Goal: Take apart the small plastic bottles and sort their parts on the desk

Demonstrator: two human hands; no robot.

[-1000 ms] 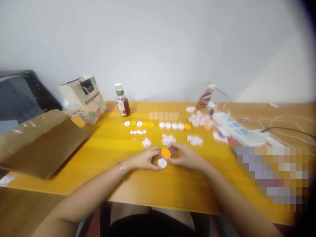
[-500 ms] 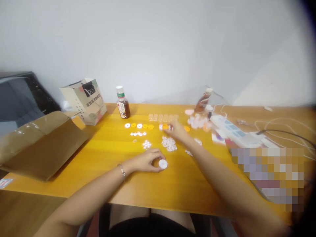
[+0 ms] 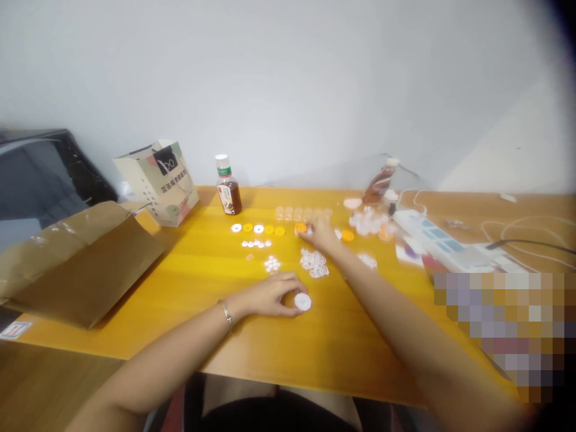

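My left hand (image 3: 279, 294) pinches a round white disc (image 3: 303, 302) between thumb and fingers, low over the near part of the table. Farther forward, my right hand (image 3: 323, 233) reaches into the row of discs, its fingers closed at an orange disc (image 3: 300, 228). Part of that disc and what lies beneath the hand are hidden. To the left lie several white and yellow discs, including a yellow disc (image 3: 279, 231). Another orange disc (image 3: 347, 236) is right of my wrist. Between my hands sits a pile of lacy white pieces (image 3: 314, 263).
Small clear cups (image 3: 298, 213) line up behind the discs. Small white parts (image 3: 272, 264) lie left of the lacy pile. A dark drink bottle (image 3: 231, 195), a paper bag (image 3: 168, 186) and a cardboard box (image 3: 90, 270) stand left. A tilted bottle (image 3: 378, 185) and a power strip (image 3: 427, 237) are right.
The orange disc at my right fingertips has shifted slightly left along the row, over where a white disc showed. My left hand keeps its white disc. The whole view has shifted a little.
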